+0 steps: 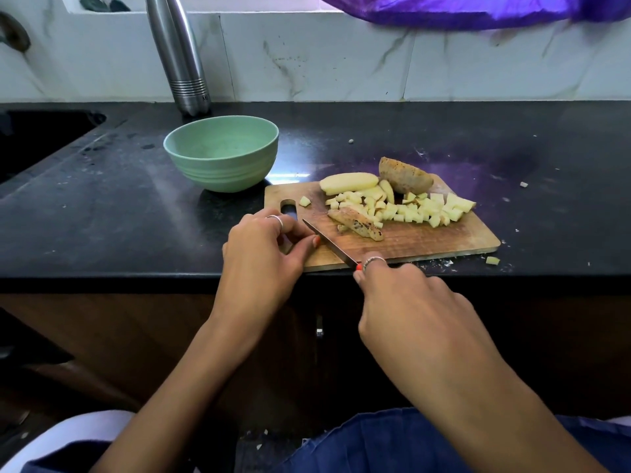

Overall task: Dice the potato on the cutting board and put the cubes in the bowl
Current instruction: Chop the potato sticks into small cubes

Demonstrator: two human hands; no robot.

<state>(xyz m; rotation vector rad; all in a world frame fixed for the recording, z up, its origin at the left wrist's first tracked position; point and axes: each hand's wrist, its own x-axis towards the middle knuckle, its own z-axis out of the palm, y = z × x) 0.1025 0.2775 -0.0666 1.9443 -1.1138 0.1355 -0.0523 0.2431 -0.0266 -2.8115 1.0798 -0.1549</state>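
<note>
A wooden cutting board [426,238] lies on the black counter. On it are several pale potato cubes [420,209], a peeled slab [348,182], an unpeeled potato half [406,175] and a skin-on strip [356,223]. My right hand [403,302] grips a knife [327,244] whose blade points up-left over the board's near left corner. My left hand [266,247] rests at the board's left end by the handle hole, fingers curled, thumb close to the blade. The green bowl [222,153] stands behind and to the left of the board; its inside looks empty.
A steel bottle [181,56] stands behind the bowl against the tiled wall. A sink [34,138] is sunk into the counter at far left. Stray potato bits [492,260] lie on the counter right of the board. The counter edge runs just below the board.
</note>
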